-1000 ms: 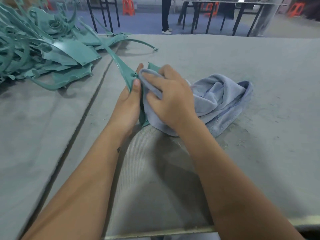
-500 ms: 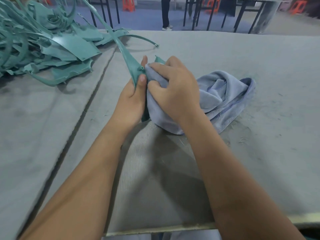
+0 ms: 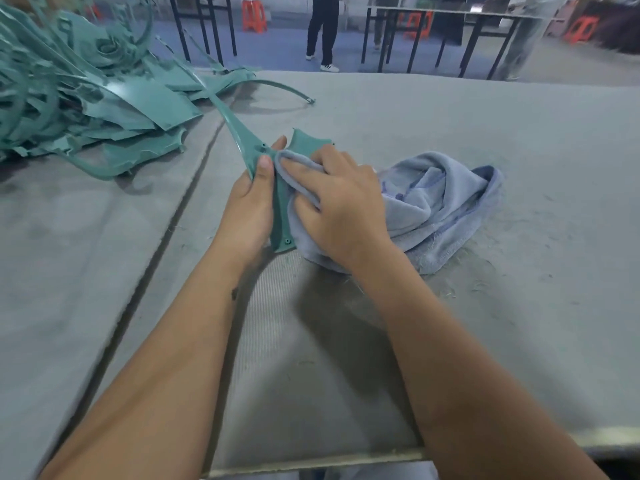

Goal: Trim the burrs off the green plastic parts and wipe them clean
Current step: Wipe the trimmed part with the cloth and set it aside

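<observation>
A long green plastic part [image 3: 281,216] stands on edge at the middle of the grey table, its thin arm running up and left toward the pile. My left hand [image 3: 250,206] grips its wide end, thumb on the near face. My right hand [image 3: 341,204] holds a fold of the blue-grey cloth [image 3: 436,206] and presses it against the part's right face. The rest of the cloth lies bunched on the table to the right. A pile of green plastic parts [image 3: 79,98] fills the far left.
The grey felt-covered table [image 3: 519,133] has a seam running diagonally on the left and small shavings near the cloth. Beyond the far edge stand black-legged tables, orange stools [image 3: 254,13] and a standing person [image 3: 323,32].
The cloth in my right hand has slid along the part, now exposing its lower end with a screw hole. The view has shifted slightly; my left hand keeps its grip.
</observation>
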Tool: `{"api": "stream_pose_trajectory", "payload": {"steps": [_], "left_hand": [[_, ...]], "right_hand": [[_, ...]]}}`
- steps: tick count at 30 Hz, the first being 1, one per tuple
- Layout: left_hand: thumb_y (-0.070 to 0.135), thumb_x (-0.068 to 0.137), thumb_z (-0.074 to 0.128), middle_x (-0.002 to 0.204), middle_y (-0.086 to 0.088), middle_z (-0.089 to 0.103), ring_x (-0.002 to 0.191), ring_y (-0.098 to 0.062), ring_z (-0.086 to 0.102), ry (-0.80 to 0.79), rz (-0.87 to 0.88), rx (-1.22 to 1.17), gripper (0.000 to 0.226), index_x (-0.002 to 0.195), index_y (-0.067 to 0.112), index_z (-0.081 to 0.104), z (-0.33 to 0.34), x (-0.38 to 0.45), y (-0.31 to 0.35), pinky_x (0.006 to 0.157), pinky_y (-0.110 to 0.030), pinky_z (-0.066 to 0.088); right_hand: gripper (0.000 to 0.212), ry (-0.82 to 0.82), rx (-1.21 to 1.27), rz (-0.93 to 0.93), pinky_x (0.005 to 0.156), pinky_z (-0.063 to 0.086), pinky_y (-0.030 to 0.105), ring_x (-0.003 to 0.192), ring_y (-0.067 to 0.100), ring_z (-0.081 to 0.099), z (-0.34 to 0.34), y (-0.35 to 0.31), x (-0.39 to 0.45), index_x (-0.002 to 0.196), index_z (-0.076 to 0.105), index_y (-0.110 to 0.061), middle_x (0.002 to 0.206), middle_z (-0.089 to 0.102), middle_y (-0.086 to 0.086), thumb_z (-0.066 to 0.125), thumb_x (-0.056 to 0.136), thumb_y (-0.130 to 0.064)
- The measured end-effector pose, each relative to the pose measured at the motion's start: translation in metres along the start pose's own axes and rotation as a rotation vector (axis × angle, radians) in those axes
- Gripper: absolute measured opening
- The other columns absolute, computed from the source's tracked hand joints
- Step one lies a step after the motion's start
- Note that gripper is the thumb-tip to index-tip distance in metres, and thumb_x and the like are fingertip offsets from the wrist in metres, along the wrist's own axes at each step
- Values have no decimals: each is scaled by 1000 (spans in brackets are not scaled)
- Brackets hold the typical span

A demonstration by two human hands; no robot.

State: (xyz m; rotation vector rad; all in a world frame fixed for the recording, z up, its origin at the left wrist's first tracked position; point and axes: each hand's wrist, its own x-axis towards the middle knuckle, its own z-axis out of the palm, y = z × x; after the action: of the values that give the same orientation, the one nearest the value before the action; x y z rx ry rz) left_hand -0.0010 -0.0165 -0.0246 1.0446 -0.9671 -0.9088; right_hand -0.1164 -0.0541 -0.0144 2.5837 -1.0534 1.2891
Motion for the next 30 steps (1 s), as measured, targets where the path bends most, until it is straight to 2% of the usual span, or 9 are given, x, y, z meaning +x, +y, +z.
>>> {"api": "stream_pose_trajectory", "payload": {"steps": [2,6,11,13,18,21,24,26,30], "left_hand": [[37,106,31,121,-1,69,111,-14,66,27,-20,-66,41,137,21,53,2,0,0,96,-34,53],[38,107,28,115,4,71,108,-12,67,170,-16,-97,40,134,26,54,-3,10,1,94,-33,53],[39,106,30,102,10,74,97,-8,70,227,-43,27,38,109,31,67,-8,17,-1,82,-28,55],[41,105,30,102,12,74,95,-7,70,232,-31,62,39,106,33,69,-10,17,-2,81,-27,55],[36,106,31,99,8,75,96,-11,71,297,-1,-32,37,107,28,67,-13,20,-1,85,-30,57],[35,106,31,104,-2,75,99,-19,71,303,-39,-91,37,108,25,66,-15,20,-2,92,-40,55],[36,106,31,99,3,76,92,-13,72,340,-38,-37,39,107,25,68,-18,20,-2,83,-32,57],[38,106,31,98,7,75,90,-9,71,344,-38,-4,39,106,27,69,-18,19,-4,80,-30,57],[39,106,28,110,8,72,98,-8,70,349,-46,-144,38,120,30,63,-15,20,-4,88,-30,56]], "right_hand": [[41,26,-3,-22,62,42,40,75,32,56,2,2,1,116,72,-18,85,59,11,62,78,-11],[40,-18,8,-39,64,44,42,75,33,56,2,7,-3,112,74,-21,84,59,11,60,76,-10],[43,-89,-125,306,83,41,44,99,31,52,-2,25,4,129,60,-26,107,55,9,49,88,-22],[40,-107,-148,346,87,40,43,100,29,51,-3,29,4,128,60,-25,107,53,7,49,89,-23],[37,-106,-72,-15,68,43,41,77,32,56,-3,11,-2,113,72,-20,87,60,10,62,78,-14],[35,-145,-94,-155,68,38,37,77,29,56,3,2,-4,109,74,-25,86,62,6,65,77,-15],[37,-197,-179,86,79,36,40,95,29,53,2,13,2,120,65,-29,100,56,5,54,85,-21],[28,-180,-192,272,80,36,39,95,28,51,-3,25,4,110,64,-26,95,47,3,49,87,-24],[22,91,48,530,73,42,34,81,23,53,-16,34,3,98,66,-21,89,49,1,47,86,-21]]}}
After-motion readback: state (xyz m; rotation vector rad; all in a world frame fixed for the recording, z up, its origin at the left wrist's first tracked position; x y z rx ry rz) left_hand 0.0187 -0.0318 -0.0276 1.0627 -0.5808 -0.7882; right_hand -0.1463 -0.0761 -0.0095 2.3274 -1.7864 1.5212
